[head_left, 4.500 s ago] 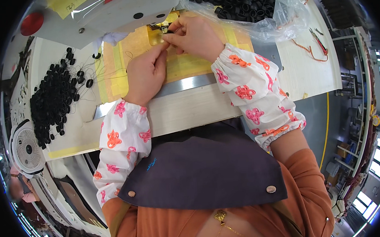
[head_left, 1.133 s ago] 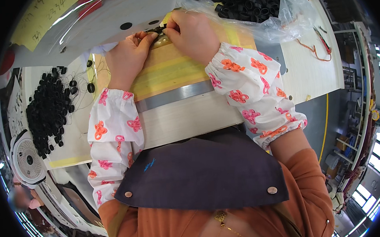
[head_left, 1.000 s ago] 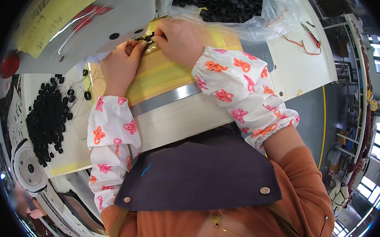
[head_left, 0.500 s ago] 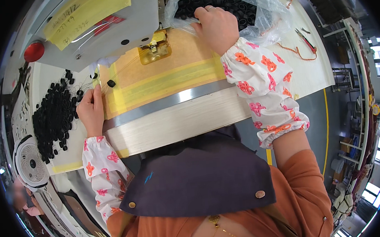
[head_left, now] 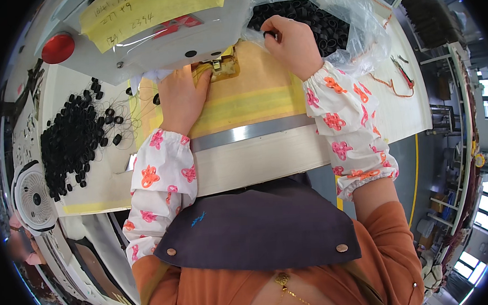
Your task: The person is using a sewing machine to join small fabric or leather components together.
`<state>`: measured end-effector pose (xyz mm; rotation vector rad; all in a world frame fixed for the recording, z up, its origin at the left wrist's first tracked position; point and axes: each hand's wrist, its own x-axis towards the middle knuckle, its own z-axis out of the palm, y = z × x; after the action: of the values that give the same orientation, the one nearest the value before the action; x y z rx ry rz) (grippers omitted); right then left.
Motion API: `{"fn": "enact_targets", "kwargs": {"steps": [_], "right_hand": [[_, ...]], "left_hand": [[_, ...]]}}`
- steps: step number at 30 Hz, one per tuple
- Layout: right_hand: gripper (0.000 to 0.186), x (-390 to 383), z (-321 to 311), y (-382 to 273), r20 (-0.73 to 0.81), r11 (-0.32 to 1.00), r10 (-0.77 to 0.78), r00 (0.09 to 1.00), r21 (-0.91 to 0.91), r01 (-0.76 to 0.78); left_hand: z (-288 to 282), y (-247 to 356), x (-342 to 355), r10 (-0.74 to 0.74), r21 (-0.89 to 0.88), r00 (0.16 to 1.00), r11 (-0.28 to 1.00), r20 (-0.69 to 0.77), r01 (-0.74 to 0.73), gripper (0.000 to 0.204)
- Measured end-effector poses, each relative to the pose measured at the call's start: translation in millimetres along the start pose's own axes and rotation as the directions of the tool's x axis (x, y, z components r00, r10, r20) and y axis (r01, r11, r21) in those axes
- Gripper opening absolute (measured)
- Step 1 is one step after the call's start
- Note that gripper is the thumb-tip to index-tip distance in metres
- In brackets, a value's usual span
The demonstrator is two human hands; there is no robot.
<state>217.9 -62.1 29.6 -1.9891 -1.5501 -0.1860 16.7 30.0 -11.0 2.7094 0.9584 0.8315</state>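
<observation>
On the pale surface (head_left: 255,162), the right hand (head_left: 293,46) pinches a black loop (head_left: 271,34) beside the plastic bag (head_left: 372,42); the left hand (head_left: 183,100) is at the sewing machine (head_left: 145,55), its grip unclear — seemingly a picking-up step, next needing a steady pinch.

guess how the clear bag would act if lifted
The bag looks floppy, its clear film lying in creases. It would probably sag, given the many black loops inside, and some might spill, since its mouth gapes open.
</observation>
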Motion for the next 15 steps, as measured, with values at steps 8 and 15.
{"fn": "enact_targets", "kwargs": {"steps": [8,15], "right_hand": [[0.018,-19.9,22.3,-35.9,0.532,0.124,0.076,0.843,0.834,-0.538],[0.021,-25.0,23.4,-37.7,0.589,0.194,0.074,0.805,0.783,-0.591]], "left_hand": [[-1.7,2.2,5.6,-0.088,-0.219,0.983,0.968,0.159,0.122,0.024],[4.1,-5.6,2.8,0.001,-0.281,0.999,0.960,-0.045,-0.014,0.020]]}}
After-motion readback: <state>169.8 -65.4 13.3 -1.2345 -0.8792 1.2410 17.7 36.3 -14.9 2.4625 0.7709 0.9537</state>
